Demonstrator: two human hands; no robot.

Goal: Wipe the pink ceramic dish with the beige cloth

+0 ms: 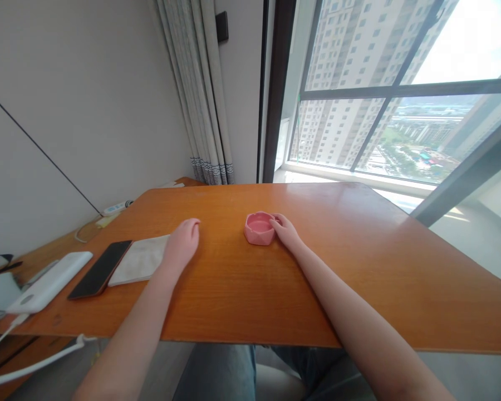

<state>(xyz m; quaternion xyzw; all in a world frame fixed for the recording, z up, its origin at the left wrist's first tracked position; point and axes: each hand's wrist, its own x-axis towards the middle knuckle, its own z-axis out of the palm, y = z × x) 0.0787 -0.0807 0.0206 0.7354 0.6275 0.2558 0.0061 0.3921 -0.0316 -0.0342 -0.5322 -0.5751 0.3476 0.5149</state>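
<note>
A pink faceted ashtray [259,236] stands upright near the middle of the wooden table [242,301]. My right hand [284,229] grips its right side, with fingers at the rim and part of them hidden. To the left, my left hand [184,240] rests with its fingers curled in, and nothing shows in them. That hand lies just right of a folded pale cloth [138,260] and partly covers its edge. Left of the cloth is a dark phone [101,269].
A white power bank [52,281] with a white cable [37,365] lies at the table's left side. Behind it are a power strip [116,208] and a pair of glasses [0,264]. A curtain [200,89] and a large window [359,128] stand beyond the far edge.
</note>
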